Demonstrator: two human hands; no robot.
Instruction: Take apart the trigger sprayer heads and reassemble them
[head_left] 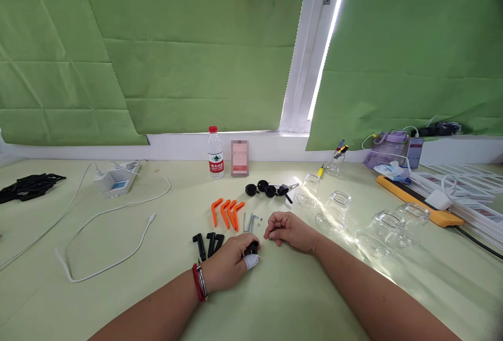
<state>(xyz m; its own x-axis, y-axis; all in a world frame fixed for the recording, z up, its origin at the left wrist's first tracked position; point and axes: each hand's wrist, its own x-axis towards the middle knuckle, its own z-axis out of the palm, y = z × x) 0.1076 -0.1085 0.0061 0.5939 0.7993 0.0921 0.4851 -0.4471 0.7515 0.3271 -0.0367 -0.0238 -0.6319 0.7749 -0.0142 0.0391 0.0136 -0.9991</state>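
Observation:
My left hand [231, 258], its thumb wrapped in white tape, is closed round a black plastic part [253, 247] whose round end shows. My right hand [288, 232] pinches a tiny metal piece, perhaps a nut [270, 238], just above the table. Several black plastic parts [200, 246] lie left of my left hand. Behind it are several bent orange pieces [225, 214], long metal bolts [250, 223] and small loose nuts [258, 224]. Farther back sit several round black pieces [270, 190], one with a stem.
Upturned clear glass vessels [387, 233] stand on the right, beside an orange power strip [420, 202]. A water bottle [215, 153] and a phone [239, 158] stand at the back. On the left lie a white cable [118, 207] and a white power strip [121, 178].

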